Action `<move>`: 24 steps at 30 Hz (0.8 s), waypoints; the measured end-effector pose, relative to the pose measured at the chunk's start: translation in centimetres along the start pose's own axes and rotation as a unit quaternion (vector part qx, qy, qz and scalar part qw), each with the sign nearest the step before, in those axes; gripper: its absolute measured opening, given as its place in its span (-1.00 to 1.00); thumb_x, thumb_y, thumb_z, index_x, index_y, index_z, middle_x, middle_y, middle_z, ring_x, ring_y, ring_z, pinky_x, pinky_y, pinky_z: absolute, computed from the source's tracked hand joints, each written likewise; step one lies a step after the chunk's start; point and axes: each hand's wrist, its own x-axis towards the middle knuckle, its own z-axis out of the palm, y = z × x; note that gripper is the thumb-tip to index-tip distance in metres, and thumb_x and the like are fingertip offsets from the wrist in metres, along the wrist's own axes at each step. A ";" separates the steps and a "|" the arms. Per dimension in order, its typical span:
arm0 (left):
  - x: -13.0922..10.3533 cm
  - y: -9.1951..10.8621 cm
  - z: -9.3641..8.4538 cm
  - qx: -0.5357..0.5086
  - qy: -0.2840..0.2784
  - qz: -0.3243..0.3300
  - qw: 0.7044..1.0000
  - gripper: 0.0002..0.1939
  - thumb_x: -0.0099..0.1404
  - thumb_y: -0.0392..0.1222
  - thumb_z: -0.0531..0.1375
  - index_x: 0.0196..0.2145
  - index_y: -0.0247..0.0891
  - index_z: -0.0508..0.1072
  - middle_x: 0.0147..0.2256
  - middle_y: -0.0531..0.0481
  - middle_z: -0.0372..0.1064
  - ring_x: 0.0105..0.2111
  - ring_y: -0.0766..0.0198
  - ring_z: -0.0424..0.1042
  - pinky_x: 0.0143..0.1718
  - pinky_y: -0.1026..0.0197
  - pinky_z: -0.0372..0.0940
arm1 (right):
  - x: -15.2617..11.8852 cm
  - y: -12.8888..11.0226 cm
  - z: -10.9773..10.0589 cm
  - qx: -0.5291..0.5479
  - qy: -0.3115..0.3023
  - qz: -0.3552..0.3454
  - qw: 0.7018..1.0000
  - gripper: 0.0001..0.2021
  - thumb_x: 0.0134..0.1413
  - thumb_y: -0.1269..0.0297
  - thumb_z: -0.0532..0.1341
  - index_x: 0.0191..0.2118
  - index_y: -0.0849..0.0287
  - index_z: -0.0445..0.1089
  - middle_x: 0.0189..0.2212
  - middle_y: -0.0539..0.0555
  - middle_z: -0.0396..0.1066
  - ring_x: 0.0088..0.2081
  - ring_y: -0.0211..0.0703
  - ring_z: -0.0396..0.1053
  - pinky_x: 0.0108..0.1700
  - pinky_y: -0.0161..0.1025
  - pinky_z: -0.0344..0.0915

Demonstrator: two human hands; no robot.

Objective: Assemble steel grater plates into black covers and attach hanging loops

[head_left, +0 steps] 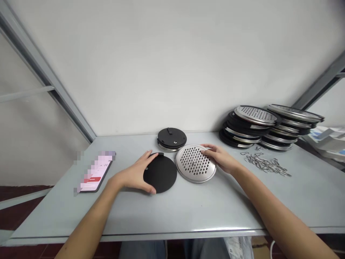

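The left hand (pixel 134 176) spreads its fingers round the left of the black disc (pixel 163 174), thumb at the near edge, seemingly gripping it; the right hand's (pixel 222 158) fingers pinch the right rim of the perforated metal disc (pixel 192 163), just right of the black one. The step in hand seems to be handling both discs side by side; the next move probably calls for steady rims. Right of the right fingers, metal clips (pixel 265 163) lie loose on the worktop (pixel 161 219). Below its front edge, nearer than the fingers, hangs a plastic bag (pixel 239 248), contents unclear.
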 end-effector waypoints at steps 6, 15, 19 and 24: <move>0.5 1.0 1.4 0.002 0.027 0.011 1.000 0.12 -0.03 0.21 0.37 0.35 -0.02 -0.09 0.38 -0.18 -0.38 0.34 -0.27 -0.30 0.25 -0.29 -0.08 | -0.4 -0.9 -0.6 0.017 -0.005 0.006 1.000 -0.59 0.01 0.28 0.27 0.02 0.18 0.33 -0.22 0.21 0.55 -0.21 0.05 0.54 -0.26 -0.09 0.53; 2.6 2.6 5.2 0.041 0.161 0.058 0.985 -0.19 0.31 0.20 0.08 0.35 -0.22 -0.07 0.36 -0.21 -0.20 0.36 -0.08 -0.27 0.32 -0.17 -0.21 | -0.3 -0.7 0.8 0.092 -0.008 0.034 0.995 -0.62 -0.03 0.37 0.25 -0.02 0.19 0.38 -0.20 0.22 0.55 -0.22 0.06 0.54 -0.15 -0.03 0.49; 2.0 2.0 4.2 0.028 0.121 0.062 0.990 0.14 0.06 0.30 0.28 0.38 -0.16 -0.21 0.39 -0.18 -0.42 0.36 -0.20 -0.38 0.31 -0.21 -0.17 | -0.9 -1.3 0.6 0.048 -0.065 0.014 0.997 -0.69 0.00 0.24 0.29 -0.11 0.24 0.46 -0.24 0.22 0.56 -0.25 0.05 0.54 -0.14 -0.03 0.47; 1.5 1.0 2.8 0.005 0.094 0.031 0.995 0.23 -0.02 0.28 0.34 0.38 -0.19 -0.25 0.38 -0.25 -0.36 0.35 -0.23 -0.30 0.29 -0.20 -0.13 | -1.4 -1.6 -1.0 0.033 -0.020 -0.163 0.986 -0.63 -0.09 0.16 0.39 -0.10 0.09 0.47 -0.24 0.08 0.54 -0.24 -0.04 0.50 -0.10 -0.06 0.43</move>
